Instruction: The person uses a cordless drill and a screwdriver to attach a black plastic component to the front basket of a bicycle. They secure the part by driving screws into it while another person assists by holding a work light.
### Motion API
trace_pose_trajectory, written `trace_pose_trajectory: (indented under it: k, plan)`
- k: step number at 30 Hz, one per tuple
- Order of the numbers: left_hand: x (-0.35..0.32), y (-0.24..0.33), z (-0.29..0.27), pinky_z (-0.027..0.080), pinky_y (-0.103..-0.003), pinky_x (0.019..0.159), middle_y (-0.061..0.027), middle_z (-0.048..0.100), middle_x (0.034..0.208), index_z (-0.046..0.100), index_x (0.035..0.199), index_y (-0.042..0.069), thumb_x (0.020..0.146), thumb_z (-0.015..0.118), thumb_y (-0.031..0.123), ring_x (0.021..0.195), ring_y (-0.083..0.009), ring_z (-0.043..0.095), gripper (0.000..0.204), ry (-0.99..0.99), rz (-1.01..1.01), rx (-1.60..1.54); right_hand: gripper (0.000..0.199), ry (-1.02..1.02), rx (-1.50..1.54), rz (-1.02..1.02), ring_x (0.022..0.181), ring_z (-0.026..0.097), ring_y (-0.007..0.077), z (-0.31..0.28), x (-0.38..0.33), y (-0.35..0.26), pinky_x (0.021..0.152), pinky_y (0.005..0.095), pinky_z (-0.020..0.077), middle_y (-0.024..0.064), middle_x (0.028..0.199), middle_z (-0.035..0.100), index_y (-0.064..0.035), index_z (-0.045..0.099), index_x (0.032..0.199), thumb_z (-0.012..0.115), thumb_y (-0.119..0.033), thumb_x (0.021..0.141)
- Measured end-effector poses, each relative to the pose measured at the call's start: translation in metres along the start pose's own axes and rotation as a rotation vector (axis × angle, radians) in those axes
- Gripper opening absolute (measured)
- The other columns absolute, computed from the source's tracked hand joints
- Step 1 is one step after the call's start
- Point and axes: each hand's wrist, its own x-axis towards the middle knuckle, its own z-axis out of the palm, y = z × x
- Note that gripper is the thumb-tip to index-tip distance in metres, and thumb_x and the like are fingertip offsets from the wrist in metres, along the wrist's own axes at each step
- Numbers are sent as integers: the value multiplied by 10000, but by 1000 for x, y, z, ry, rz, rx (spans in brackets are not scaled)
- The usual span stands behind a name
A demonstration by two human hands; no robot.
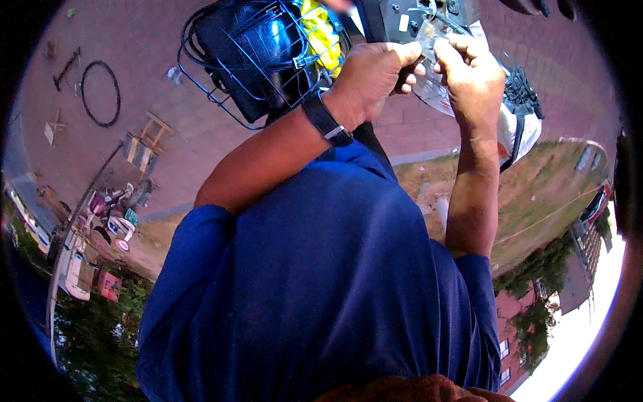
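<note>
Up at the top of the head view, my left hand (378,77) and my right hand (473,80) are close together, both with fingers pinched. Between their fingertips is a piece of clear plastic (429,48), which looks like a small bag; its contents are too small to tell. Just beyond it sits a dark case (383,21) with cables and small parts, cut off by the top edge. A black watch (326,120) is around my left wrist.
Left of my hands, a wire basket (224,112) holds a black bag (249,57) and yellow cloth (320,33). A white bag (529,137) with black cords hangs at the right. On the paving lie a tyre (100,94) and a small wooden stand (149,144).
</note>
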Motion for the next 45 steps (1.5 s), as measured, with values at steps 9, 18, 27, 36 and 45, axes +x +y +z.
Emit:
trace_pose_trajectory:
  k: [9,18,27,36,45]
  plan:
    - [-17,-13,-12,488,-253,667,-18,682,879,729,1109,24,1030,593,254,731,-101,585,278,15,-71,17,239,6,-270,-198,858,670,105,0,27,7,813,276,539,67,940,766,12,743,1086,744,-163,923]
    - [-24,-18,-17,492,-248,665,-18,688,874,735,1113,28,1041,571,262,726,-103,589,294,28,-59,6,212,-35,-265,-313,866,673,97,5,33,13,809,269,541,70,940,768,9,748,1081,752,-128,919]
    - [-24,-18,-20,504,-243,673,-27,687,891,729,1127,16,1048,551,247,733,-98,593,302,20,-38,-25,213,89,-204,-377,800,654,89,15,34,27,748,254,533,39,875,746,-4,768,1061,774,-152,908]
    - [-24,-19,-18,512,-243,678,-28,679,901,705,1136,4,1039,543,219,737,-102,595,286,0,-60,-69,239,55,-230,-222,839,688,96,12,33,23,779,257,544,52,934,774,-29,771,1079,766,-197,908]
    - [-27,-18,-18,533,-260,715,-37,690,934,696,1153,-2,1047,529,206,775,-109,614,287,-17,-76,-71,274,52,-209,-167,916,701,113,10,26,22,846,267,552,72,1009,780,-32,762,1125,780,-196,907]
